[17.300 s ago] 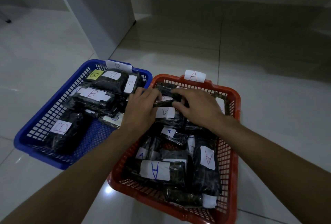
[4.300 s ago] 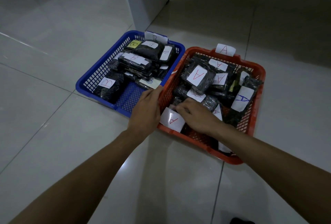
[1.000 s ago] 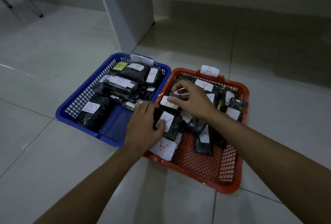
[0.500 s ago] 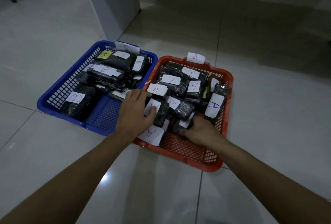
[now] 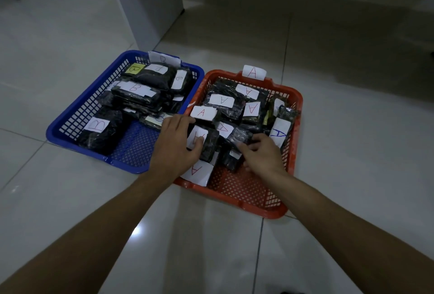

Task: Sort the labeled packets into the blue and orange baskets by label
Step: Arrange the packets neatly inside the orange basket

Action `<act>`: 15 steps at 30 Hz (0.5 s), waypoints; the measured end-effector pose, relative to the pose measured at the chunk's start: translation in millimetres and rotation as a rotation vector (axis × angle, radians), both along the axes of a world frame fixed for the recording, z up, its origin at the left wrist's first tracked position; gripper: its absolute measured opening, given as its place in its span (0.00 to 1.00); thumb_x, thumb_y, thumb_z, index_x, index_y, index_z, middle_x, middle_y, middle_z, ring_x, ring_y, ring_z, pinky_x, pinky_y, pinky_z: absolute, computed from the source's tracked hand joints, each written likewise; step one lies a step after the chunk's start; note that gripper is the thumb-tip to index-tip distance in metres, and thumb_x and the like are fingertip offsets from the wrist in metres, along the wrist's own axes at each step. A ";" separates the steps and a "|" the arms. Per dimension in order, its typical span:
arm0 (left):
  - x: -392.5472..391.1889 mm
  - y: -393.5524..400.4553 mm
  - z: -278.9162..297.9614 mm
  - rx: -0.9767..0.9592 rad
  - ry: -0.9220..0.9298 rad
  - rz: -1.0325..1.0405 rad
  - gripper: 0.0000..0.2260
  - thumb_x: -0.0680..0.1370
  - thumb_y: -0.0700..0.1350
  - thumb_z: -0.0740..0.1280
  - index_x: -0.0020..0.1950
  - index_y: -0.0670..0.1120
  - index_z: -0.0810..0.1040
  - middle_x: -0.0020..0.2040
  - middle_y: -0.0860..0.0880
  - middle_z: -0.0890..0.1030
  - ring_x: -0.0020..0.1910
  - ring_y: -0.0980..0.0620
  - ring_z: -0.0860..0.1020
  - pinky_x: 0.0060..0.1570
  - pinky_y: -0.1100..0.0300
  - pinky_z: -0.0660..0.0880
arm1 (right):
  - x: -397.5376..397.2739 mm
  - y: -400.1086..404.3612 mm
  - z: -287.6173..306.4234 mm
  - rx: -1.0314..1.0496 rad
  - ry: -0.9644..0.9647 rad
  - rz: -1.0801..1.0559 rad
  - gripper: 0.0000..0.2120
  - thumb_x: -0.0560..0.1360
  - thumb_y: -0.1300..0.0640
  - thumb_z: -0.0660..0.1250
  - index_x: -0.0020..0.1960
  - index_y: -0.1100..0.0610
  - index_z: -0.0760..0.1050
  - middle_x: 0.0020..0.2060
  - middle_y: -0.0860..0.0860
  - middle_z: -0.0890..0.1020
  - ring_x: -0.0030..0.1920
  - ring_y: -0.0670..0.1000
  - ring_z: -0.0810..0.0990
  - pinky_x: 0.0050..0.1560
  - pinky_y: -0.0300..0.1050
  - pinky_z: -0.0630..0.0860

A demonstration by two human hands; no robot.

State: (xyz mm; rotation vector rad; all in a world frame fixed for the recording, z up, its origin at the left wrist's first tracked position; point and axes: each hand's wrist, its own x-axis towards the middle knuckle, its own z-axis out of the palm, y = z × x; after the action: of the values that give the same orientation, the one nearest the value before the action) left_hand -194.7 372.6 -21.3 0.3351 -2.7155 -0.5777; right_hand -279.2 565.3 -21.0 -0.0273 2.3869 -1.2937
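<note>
Sitting side by side on the tiled floor (image 5: 70, 199), walls touching: blue basket (image 5: 70, 129) on the left, orange basket (image 5: 291, 152) on the right. Blue one has a B tag (image 5: 164, 59) clipped to its far rim; dark packets marked B fill its far half and near-left corner, e.g. the B packet (image 5: 101, 131) by the near-left corner; near-right floor of it is bare mesh. Orange one carries an A tag (image 5: 253, 72) on its far rim; A packets are piled from the far rim to mid-basket, near end bare mesh.

Left hand (image 5: 176, 148) reaches over the shared wall, thumb and fingers gripping an A packet (image 5: 209, 143) at the orange basket's left side. A loose A label (image 5: 197, 172) lies against the near-left wall, partly under that wrist. Right hand (image 5: 263, 155) has curled fingers on a small dark packet (image 5: 234, 160) mid-basket; looks like a grip.

Behind the blue basket's far edge: a white cabinet (image 5: 150, 5) base. Baseboard and wall run across the far side. Dim lighting, one glare spot on the tile between the forearms.
</note>
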 end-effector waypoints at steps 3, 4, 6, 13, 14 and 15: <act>0.6 0.3 -0.4 -0.018 -0.009 -0.009 0.22 0.74 0.54 0.60 0.60 0.41 0.73 0.57 0.43 0.76 0.60 0.44 0.69 0.59 0.55 0.67 | -8.3 -5.1 -1.7 -0.034 -0.008 -0.051 0.24 0.76 0.53 0.72 0.68 0.60 0.72 0.44 0.52 0.82 0.44 0.55 0.84 0.50 0.56 0.82; 0.4 0.0 -0.6 -0.022 -0.011 -0.011 0.22 0.74 0.54 0.59 0.60 0.41 0.74 0.57 0.43 0.76 0.60 0.44 0.69 0.59 0.55 0.67 | -8.6 -6.3 -2.3 -0.037 -0.017 -0.047 0.22 0.77 0.53 0.72 0.67 0.60 0.73 0.44 0.52 0.82 0.44 0.55 0.84 0.50 0.56 0.82; 0.4 -0.3 -0.8 -0.031 -0.009 -0.010 0.22 0.74 0.55 0.59 0.61 0.41 0.74 0.57 0.43 0.76 0.60 0.45 0.69 0.58 0.56 0.67 | -6.9 -6.5 -2.8 -0.024 -0.035 -0.009 0.15 0.79 0.54 0.69 0.63 0.60 0.76 0.43 0.53 0.82 0.43 0.56 0.84 0.48 0.57 0.82; -1.2 -1.2 -0.8 -0.010 -0.004 -0.023 0.22 0.75 0.54 0.60 0.62 0.42 0.73 0.59 0.44 0.76 0.60 0.45 0.70 0.55 0.58 0.67 | -15.4 9.4 29.1 0.341 0.231 0.265 0.12 0.76 0.46 0.70 0.54 0.52 0.75 0.46 0.51 0.82 0.46 0.50 0.81 0.45 0.45 0.79; -1.6 -1.8 -0.4 0.003 0.002 -0.013 0.21 0.75 0.54 0.61 0.62 0.42 0.73 0.59 0.44 0.75 0.60 0.45 0.70 0.55 0.58 0.66 | -20.6 14.4 35.8 0.422 0.413 0.252 0.15 0.75 0.46 0.71 0.58 0.51 0.74 0.52 0.51 0.80 0.52 0.51 0.78 0.50 0.47 0.77; -1.6 -1.7 0.0 0.013 0.006 -0.002 0.20 0.75 0.53 0.62 0.62 0.42 0.73 0.59 0.44 0.75 0.60 0.45 0.69 0.54 0.58 0.67 | -28.7 20.2 41.8 0.506 0.574 0.216 0.20 0.73 0.47 0.71 0.62 0.51 0.73 0.58 0.52 0.76 0.58 0.53 0.74 0.56 0.50 0.74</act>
State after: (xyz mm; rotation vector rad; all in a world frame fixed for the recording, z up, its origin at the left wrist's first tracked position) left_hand -196.3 370.8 -21.3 0.3339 -2.7074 -0.5960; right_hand -307.9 585.6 20.8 -0.5550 3.0200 -0.6026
